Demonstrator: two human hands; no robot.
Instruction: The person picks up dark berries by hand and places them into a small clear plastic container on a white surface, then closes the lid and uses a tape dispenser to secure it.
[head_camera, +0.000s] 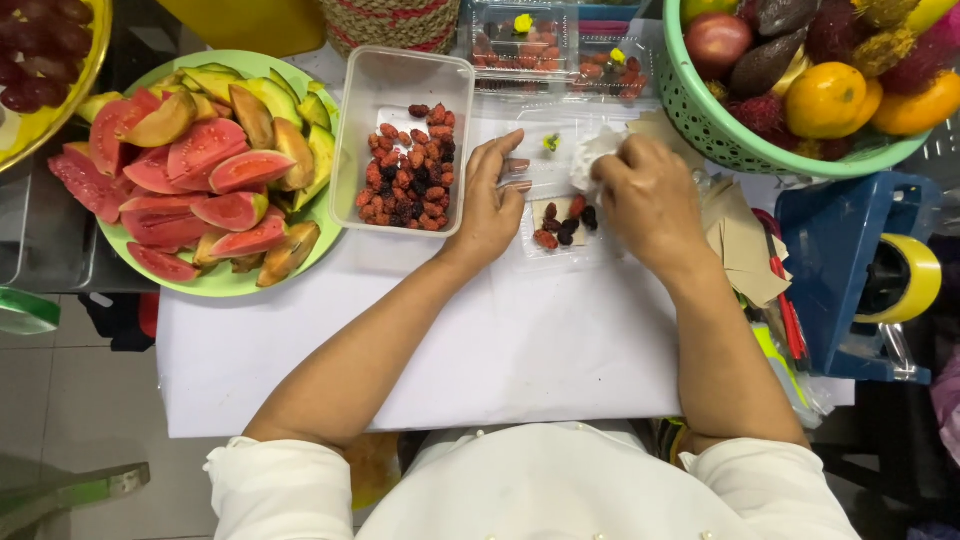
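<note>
The small clear plastic tray (560, 225) of dark and red mulberries lies on the white table (500, 350), between both hands; the left hand (490, 200) rests flat and loose at its edge, grasping nothing; the right hand (650, 195) pinches a crumpled white tissue (590, 160) above it; a deeper clear tub (400, 140) of mulberries sits just left, beside a green plate (225, 282) of glossy guava wedges; a green mesh basket (720, 135) of fruit stands behind.

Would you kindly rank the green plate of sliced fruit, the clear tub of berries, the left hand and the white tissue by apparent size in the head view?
1. green plate, plainly the largest.
2. clear tub.
3. left hand.
4. white tissue, smallest, though the right hand partly hides it.
</note>
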